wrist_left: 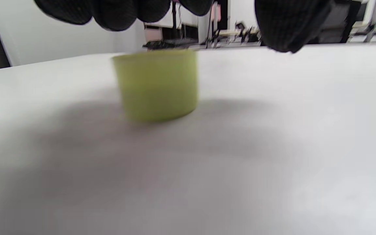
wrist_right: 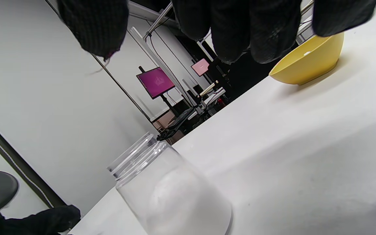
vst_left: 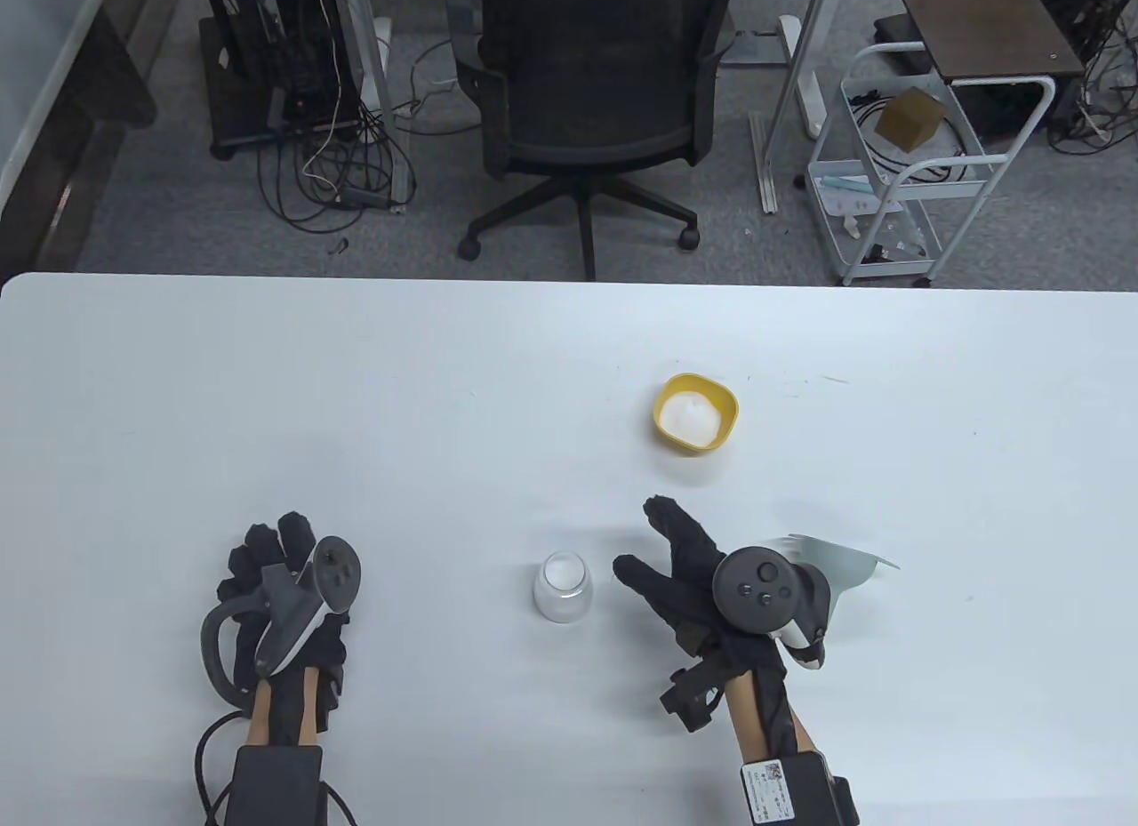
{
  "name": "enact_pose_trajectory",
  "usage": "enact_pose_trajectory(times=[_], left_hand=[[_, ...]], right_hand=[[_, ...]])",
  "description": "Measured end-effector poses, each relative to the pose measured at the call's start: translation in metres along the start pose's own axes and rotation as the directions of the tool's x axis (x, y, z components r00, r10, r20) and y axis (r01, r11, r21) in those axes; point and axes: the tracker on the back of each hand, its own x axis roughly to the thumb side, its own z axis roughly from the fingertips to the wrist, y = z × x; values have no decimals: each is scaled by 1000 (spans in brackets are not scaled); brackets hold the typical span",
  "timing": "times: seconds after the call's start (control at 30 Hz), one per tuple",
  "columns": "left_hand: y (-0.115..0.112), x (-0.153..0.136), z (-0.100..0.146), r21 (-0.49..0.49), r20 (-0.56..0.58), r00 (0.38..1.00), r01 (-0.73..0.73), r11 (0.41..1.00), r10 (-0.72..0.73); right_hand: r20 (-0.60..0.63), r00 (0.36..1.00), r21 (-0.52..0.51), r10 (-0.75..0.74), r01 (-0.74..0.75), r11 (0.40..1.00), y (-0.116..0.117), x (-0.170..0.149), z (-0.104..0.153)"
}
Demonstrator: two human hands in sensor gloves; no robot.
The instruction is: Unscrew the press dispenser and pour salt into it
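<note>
The clear dispenser jar (vst_left: 563, 586) stands open on the table with white salt inside; it also shows in the right wrist view (wrist_right: 171, 195). A yellow bowl (vst_left: 696, 414) of salt sits beyond it and shows in the right wrist view (wrist_right: 308, 62). My right hand (vst_left: 640, 537) is open with fingers spread, just right of the jar and apart from it. My left hand (vst_left: 276, 541) is at the front left. In the left wrist view its fingers (wrist_left: 116, 13) hang above a green cap (wrist_left: 157, 85), which stands on the table and is not touched. The cap is hidden in the table view.
A white curved piece (vst_left: 845, 564) lies on the table, partly hidden behind my right hand's tracker. The table's far edge (vst_left: 569, 279) has an office chair (vst_left: 582, 106) and a cart (vst_left: 907, 159) on the floor behind it.
</note>
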Motion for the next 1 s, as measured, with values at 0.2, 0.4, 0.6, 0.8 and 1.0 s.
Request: enact_pose_trajectory(times=[0.2, 0.4, 0.6, 0.8, 1.0], left_hand=[[24, 34, 17, 116, 150, 988, -64, 991, 46], [35, 58, 32, 121, 259, 962, -114, 986, 80], [39, 64, 38, 119, 298, 948, -149, 982, 108], [38, 64, 37, 113, 303, 946, -158, 981, 118], [34, 64, 35, 108, 300, 948, -142, 984, 104]], right_hand=[[-93, 995, -40, 43, -47, 998, -7, -13, 1], [-296, 955, 19, -26, 33, 999, 3, -41, -8], [-472, 877, -17, -91, 94, 995, 5, -68, -41], [-536, 838, -85, -106, 72, 994, -2, -86, -76], [-557, 831, -110, -7, -66, 992, -10, -92, -103]])
